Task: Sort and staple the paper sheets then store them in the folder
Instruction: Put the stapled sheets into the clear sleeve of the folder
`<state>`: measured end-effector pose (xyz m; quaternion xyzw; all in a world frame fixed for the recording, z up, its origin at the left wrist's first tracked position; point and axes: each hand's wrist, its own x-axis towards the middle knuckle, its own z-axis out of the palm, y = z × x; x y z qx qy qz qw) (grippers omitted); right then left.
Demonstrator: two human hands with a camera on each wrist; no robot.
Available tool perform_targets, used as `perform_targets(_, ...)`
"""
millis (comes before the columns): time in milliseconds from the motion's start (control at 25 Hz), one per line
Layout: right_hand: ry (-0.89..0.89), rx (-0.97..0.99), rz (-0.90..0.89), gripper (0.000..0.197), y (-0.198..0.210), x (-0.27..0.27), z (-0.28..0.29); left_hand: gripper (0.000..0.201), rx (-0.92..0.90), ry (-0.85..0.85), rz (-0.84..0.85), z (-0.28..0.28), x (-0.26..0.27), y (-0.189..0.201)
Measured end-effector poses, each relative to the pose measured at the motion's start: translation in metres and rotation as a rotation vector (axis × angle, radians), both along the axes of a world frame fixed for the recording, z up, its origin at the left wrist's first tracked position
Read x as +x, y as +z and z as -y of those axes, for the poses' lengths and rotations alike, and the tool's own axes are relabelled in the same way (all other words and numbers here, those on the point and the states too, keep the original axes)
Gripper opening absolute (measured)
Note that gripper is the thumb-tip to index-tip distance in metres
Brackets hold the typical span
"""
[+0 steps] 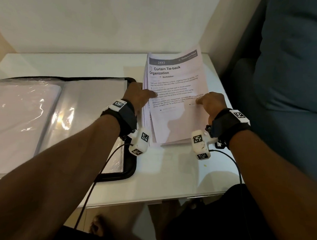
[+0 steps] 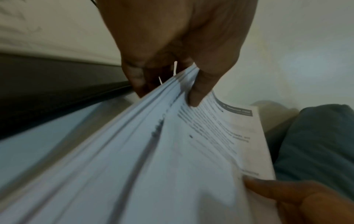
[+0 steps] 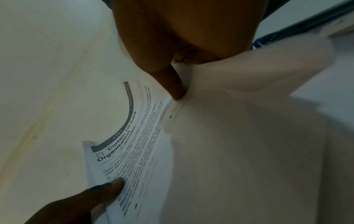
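1. Paper stack: white printed sheets, top page headed "Curtain Tie-back Organization", held at centre right of the head view, between both hands; its edges are fanned and uneven.
2. Left hand: grips the stack's left edge, thumb on the top page, fingers curled beneath.
3. Right hand: pinches the stack's right edge, thumb pressed on the top sheet, which bows around it.
4. Folder: lies open at the left of the frame, black-bordered, with glossy clear plastic sleeves over pale sheets; it sits just beside the left wrist.
5. Table: smooth, white, glossy top.
6. Blue cushion: soft fabric at far right.
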<state>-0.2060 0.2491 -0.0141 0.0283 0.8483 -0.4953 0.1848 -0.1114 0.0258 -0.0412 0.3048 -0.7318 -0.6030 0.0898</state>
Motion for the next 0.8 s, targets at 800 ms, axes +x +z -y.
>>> perform_targets(800, 0.433, -0.562, -0.154, 0.036, 0.065, 0.079, 0.113, 0.035, 0.154, 0.180, -0.617, 0.072, 0.112, 0.100)
